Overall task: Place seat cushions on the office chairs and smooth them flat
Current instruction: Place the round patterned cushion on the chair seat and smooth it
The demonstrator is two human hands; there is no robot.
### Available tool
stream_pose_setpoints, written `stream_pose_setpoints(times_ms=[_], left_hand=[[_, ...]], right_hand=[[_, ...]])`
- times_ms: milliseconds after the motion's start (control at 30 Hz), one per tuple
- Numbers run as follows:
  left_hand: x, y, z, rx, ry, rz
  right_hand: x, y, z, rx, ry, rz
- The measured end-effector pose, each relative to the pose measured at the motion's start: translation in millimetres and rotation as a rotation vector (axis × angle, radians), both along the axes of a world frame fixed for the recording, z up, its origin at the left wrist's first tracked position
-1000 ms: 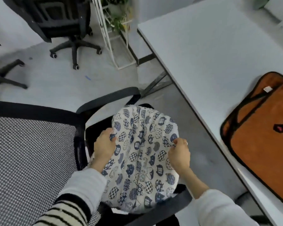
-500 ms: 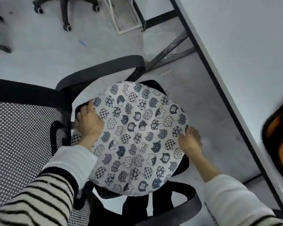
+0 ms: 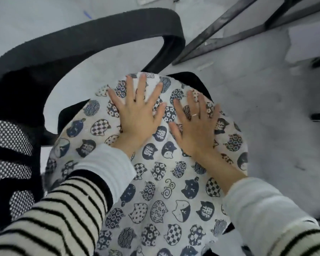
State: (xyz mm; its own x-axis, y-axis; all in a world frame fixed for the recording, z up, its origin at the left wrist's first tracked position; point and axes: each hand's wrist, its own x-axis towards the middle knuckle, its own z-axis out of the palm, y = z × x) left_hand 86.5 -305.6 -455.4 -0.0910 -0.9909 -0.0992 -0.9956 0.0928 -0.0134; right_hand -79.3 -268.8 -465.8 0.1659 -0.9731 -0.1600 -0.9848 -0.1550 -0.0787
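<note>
I see the cushion (image 3: 155, 182) on the chair (image 3: 100, 32), seat mostly hidden. Left hand (image 3: 139, 115) and right hand (image 3: 196, 126) flat on cushion, fingers spread, grasping nothing. Cushion's near edge cut off.

round seat cushion (image 3: 155, 191) is white-ish fabric covered in little navy cat-head prints, some checkered, some flowery, some wavy. it's lying on the seat of the black office chair (image 3: 103, 30), covering nearly all of it, only slivers of black seat peek out at the far edge. chair has a curved black armrest looping past the cushion's far side and a dotted mesh back on the left.
</note>
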Motion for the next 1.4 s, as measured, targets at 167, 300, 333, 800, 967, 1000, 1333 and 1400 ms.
stream_pose_setpoints(times_ms=[167,300,333,800,967,1000,1333,1400], left_hand=[[1.9,0.3,23.4,0.091,0.016,0.012],[14.8,32.6,54.2,0.146,0.097,0.226],[23.8,46.7,58.0,0.132,0.109,0.327],[60.7,99.1,20.8,0.19,-0.011,0.532],[29.3,128.3,50.3,0.183,0.086,0.46],[16.2,145.7,51.6,0.182,0.087,0.416],[-9.9,188.9,7.4,0.165,0.083,0.413],[-7.6,191.5,20.8,0.196,0.108,0.423]], right_hand=[[2.4,-2.5,31.5,0.135,-0.008,0.012],[-13.9,19.5,60.0,0.139,-0.096,-0.027],[-22.0,28.2,61.8,0.143,-0.113,-0.063],[-38.2,53.4,21.0,0.179,-0.006,-0.063],[-13.7,80.1,58.5,0.199,-0.02,0.094],[-6.0,93.5,59.9,0.221,-0.008,0.188],[15.9,111.7,24.0,0.24,0.143,0.274],[17.5,111.7,36.4,0.252,0.145,0.3]])
